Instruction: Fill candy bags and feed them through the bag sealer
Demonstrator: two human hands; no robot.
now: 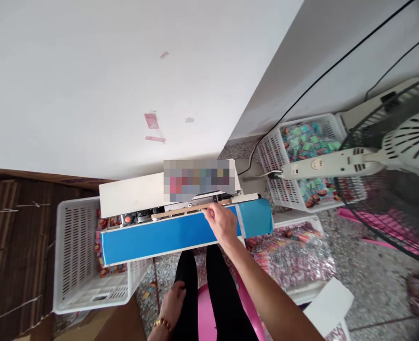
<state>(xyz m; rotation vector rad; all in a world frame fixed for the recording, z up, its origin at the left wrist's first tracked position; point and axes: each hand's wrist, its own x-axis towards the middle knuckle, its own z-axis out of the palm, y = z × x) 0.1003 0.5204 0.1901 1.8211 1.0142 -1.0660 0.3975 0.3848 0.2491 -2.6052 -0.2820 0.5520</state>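
A band sealer with a long white housing [133, 194] and a blue conveyor belt [159, 241] stands in front of me against the wall. My right hand [222, 222] reaches over the belt, its fingers closed together at the tan sealing band [177, 210]. What sits between those fingertips, if anything, is too small to make out. On my left thigh rests my left hand [174, 298], a beaded bracelet [162, 324] at its wrist. Its fingers look curled in, with nothing visible in them.
White baskets stand left [77, 251] and right [277, 156] of the sealer, holding small colourful packets. Another tray of wrapped packets [287, 255] lies at lower right. A fan [405, 137] leans in from the right. Stacked cardboard [13, 246] stands left; a pink stool [205, 312] is under me.
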